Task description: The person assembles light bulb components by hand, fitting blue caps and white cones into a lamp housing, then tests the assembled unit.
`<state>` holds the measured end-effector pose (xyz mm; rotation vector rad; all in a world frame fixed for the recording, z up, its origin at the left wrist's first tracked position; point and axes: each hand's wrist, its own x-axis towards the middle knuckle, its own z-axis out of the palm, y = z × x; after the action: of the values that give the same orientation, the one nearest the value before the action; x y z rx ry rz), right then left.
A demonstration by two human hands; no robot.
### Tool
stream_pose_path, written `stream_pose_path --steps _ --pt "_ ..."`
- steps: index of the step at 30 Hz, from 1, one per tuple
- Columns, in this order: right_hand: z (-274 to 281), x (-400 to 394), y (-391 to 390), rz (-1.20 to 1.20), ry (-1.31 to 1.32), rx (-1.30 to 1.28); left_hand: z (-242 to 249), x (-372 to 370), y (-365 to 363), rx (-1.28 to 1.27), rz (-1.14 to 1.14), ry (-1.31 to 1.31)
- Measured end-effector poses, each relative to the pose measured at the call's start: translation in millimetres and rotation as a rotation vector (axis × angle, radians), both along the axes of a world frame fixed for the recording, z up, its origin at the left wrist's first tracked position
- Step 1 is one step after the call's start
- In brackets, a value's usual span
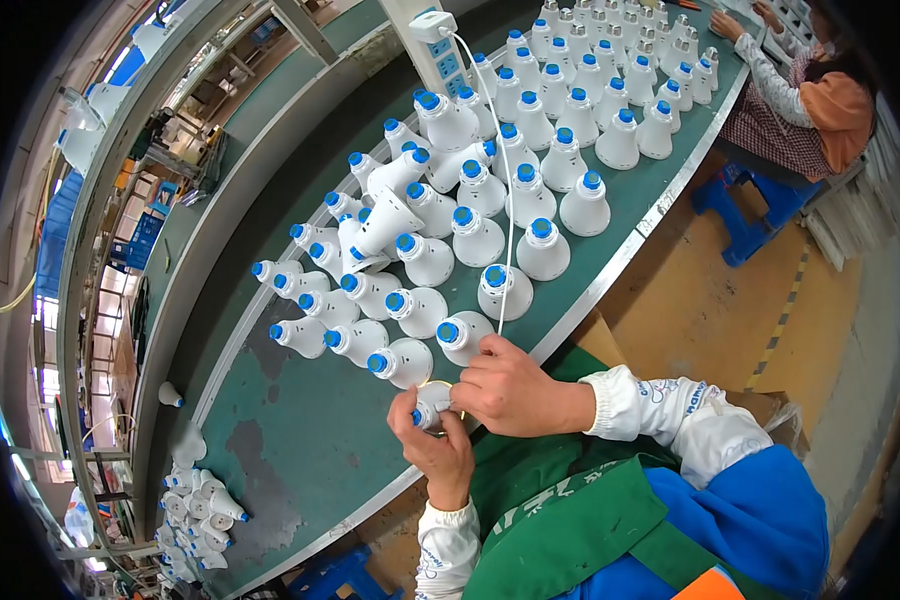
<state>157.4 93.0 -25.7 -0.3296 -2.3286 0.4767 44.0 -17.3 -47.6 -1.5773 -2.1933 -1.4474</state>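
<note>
Green, worn-looking bench top [254, 480] here, dark scuffed patches on the near left, and a pale raised edge curving along the right side. We've got a crowd of white cone-shaped housings [585, 213] with blue caps sitting just past our hands and running to the far right, mostly upright, though several are tipped over on the left. A thin white cable [511, 200] cuts across them from the plug [433, 27] at the power strip [446, 62] down to our right hand [515, 393], so it's hanging right over part of the crowd. Another heap of cones [198, 515] sits near left.

Our left hand [435, 447] is pinching one white, smooth-looking piece [431, 404] with a blue end, at the bench's near edge. Our right hand is curled in against its right side; can't tell whether it's gripping. Far right, a co-worker [820, 105] sits beside a blue plastic stool [748, 212].
</note>
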Motion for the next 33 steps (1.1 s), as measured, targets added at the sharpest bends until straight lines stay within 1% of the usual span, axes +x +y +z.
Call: stream_pose_path --steps 11,13,17,23,25,29,32,33 --pt "0.9 1.2 0.8 0.016 -0.016 0.003 1.1 1.8 -0.1 -0.006 0.020 -0.056" --pt "1.1 1.2 0.9 0.013 -0.006 0.001 -2.0 -3.1 -1.6 0.007 -0.010 0.029" --pt "1.5 -1.3 -0.3 0.011 0.015 -0.001 2.6 -2.8 -1.9 0.006 -0.031 0.009" --pt "-1.0 -2.6 0.4 0.043 -0.015 -0.007 2.6 -4.9 -2.2 0.009 -0.041 0.069" --pt "1.7 6.6 8.1 0.022 0.026 0.030 3.0 -4.9 -2.8 -0.021 -0.039 0.047" --pt "8.5 27.6 14.8 0.068 -0.055 0.012 2.7 -7.5 -4.1 -0.019 -0.059 0.049" --pt "2.5 32.1 13.7 0.118 -0.076 -0.002 11.4 -19.9 -15.6 -0.040 -0.134 -0.029" --pt "1.6 31.3 14.2 0.143 -0.060 0.007 16.9 -29.1 -18.9 -0.035 -0.109 -0.012"
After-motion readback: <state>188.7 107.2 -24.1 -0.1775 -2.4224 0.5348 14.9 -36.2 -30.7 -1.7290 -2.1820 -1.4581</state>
